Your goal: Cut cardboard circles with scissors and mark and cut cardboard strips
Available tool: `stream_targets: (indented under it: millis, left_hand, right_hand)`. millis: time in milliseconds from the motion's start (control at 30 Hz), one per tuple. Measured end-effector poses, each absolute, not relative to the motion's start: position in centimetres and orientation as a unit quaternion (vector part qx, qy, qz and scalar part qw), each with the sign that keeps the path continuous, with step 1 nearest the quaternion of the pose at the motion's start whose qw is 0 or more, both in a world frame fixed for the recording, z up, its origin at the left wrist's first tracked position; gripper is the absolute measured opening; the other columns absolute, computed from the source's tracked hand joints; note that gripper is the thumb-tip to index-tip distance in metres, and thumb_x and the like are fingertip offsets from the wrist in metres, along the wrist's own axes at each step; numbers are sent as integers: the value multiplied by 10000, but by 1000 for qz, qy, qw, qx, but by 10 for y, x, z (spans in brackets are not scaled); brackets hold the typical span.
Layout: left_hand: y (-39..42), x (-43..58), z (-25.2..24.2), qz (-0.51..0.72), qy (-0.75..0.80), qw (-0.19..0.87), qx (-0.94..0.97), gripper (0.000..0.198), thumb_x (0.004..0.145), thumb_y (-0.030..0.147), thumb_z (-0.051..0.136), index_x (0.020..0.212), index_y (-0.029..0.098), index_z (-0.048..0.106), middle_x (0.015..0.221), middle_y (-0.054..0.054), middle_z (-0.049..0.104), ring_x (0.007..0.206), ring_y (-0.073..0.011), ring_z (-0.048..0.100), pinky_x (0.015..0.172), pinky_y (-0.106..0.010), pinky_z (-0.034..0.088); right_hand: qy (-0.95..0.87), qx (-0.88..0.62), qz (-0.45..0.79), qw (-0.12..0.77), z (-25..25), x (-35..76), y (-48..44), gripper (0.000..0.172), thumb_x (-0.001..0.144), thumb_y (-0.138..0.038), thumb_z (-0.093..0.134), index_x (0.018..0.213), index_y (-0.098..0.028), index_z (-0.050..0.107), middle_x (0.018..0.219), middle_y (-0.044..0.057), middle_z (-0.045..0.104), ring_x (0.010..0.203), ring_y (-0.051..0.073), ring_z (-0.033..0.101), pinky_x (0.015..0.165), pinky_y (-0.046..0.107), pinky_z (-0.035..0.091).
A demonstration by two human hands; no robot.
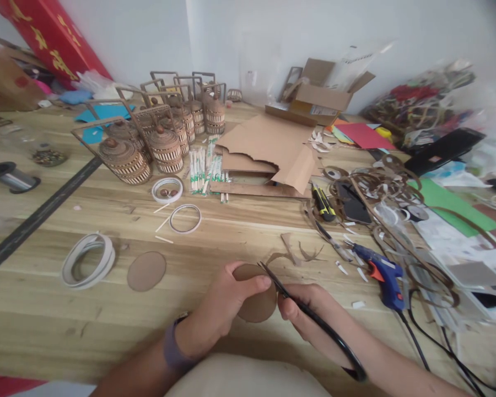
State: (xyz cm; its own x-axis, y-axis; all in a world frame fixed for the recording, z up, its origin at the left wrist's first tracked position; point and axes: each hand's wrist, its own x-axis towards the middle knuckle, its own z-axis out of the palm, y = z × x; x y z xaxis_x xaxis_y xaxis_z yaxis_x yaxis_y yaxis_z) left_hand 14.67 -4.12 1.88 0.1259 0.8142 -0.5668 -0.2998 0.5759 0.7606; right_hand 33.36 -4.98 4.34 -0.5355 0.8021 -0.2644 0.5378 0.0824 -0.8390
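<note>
Near the front edge of the table, my left hand (pixel 231 295) pinches a round brown cardboard disc (pixel 259 304), thumb on top and fingers underneath. My right hand (pixel 314 314) is closed round the black handles of a pair of scissors (pixel 285 292). The scissor blades lie at the disc's upper right rim, by my left thumb; whether they touch it I cannot tell. Curved cardboard offcuts (pixel 301 251) lie just beyond. Another cardboard disc (pixel 146 271) rests flat to the left, beside a coil of white strip (pixel 89 260).
Woven lidded baskets (pixel 165 149) with tall handles stand at the back left. Torn cardboard (pixel 268 146) lies mid-table. To the right are a blue glue gun (pixel 382 273) with its cord, a yellow-black utility knife (pixel 323 203) and tangled brown strips (pixel 380 182). White rings (pixel 185 219) lie left of centre.
</note>
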Motion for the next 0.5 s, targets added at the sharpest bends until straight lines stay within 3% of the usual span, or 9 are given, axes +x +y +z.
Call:
stream_targets:
  millis: [233,500]
  left_hand:
    - [-43,145,17,386,512,723,258,352,560,355,918,823,186,756,778,-32,757,794,-239,670,737,-323,469]
    - [-42,147,21,386,499,729,266,365,531,365,925,805,188,762,783,-27,767,771,-220,667,744,-321,481]
  right_hand:
    - [-738,-452,483,132,46,337,-49,657,934,-814,283,669,-219,374,634,-40,329,576,116,281,483,244,245]
    - [-729,-434,510,145,51,335,-45,676,899,-857,282,665,-227,364,582,-44,343,532,110,297,450,244,237]
